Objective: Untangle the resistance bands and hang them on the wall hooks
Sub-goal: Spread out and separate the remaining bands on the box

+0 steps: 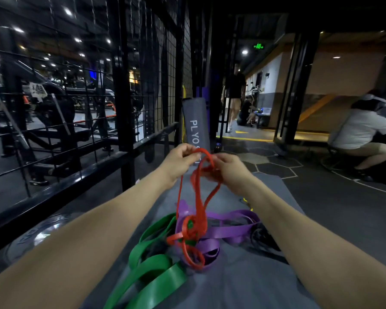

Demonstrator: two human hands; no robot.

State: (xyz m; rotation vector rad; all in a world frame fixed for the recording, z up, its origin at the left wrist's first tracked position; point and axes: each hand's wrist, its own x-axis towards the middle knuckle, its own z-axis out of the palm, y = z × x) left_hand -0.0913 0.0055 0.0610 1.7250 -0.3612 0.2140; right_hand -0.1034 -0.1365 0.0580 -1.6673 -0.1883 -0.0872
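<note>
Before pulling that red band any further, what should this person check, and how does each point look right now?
1. Left hand grips thin red rubber band: ok.
2. Right hand grips the same band: ok.
3. Red band free of the wide purple rubber band: not ok, knotted together.
4. Free of the wide green rubber band: not ok.
5. Wall hooks within sight: cannot tell.

Glossy, seemingly rubber green band (156, 284); matt grey mat (243, 286).
</note>
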